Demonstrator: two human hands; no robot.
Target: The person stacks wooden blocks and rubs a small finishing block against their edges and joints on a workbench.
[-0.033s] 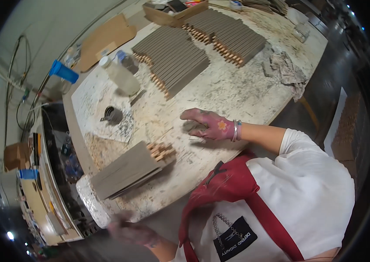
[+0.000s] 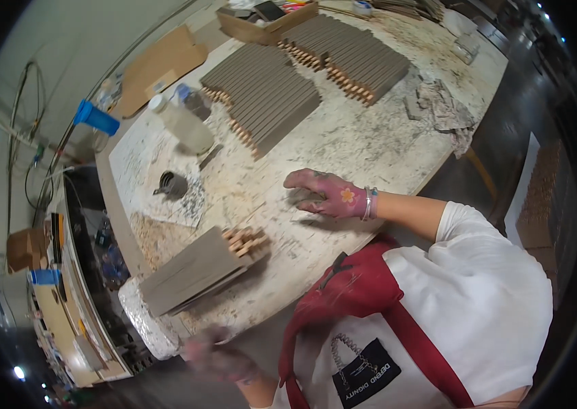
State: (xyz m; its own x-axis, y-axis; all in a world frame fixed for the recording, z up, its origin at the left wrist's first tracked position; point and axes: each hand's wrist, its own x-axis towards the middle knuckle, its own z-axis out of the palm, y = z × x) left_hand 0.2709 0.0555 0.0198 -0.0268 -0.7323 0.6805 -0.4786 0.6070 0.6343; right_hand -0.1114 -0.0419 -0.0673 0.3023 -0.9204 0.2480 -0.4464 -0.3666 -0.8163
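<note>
A: R hand [image 2: 329, 194], where's it at?

B: Mid surface [image 2: 370, 146], towards the near edge. Palm down on a small grey piece [image 2: 304, 198]. Fingers [image 2: 300, 180] are spread and bent down over it. Looks like pressing, not clasping, so I'd call the hand open.

A: L hand [image 2: 217, 358]?

B: Low, just off the near edge, below the stack. It's blurred, so can't tell if the fingers are open or closed, or if they hold anything.

A: Which stack?

B: Grey strips [image 2: 196, 273] piled at the near-left corner, w/ bare wood ends [image 2: 247, 240] poking out towards the R hand. Stack and hand are near each other, not touching.

A: Anything changed vs the other shot?

B: No. Same instant, same layout: hand on the piece, stack in place. So the piece is pinned flat on the surface and not lifted.

A: What else is on there?

B: Two long rows of grey strips [image 2: 264, 95] at the far side, laid side by side. A pale bottle [image 2: 183, 126] and a small dark cup [image 2: 172, 184] sit on a paper sheet [image 2: 140, 153] by the left edge. There's a rag [image 2: 448, 112] at the right edge and a cardboard box [image 2: 261, 27] at the far corner.
</note>
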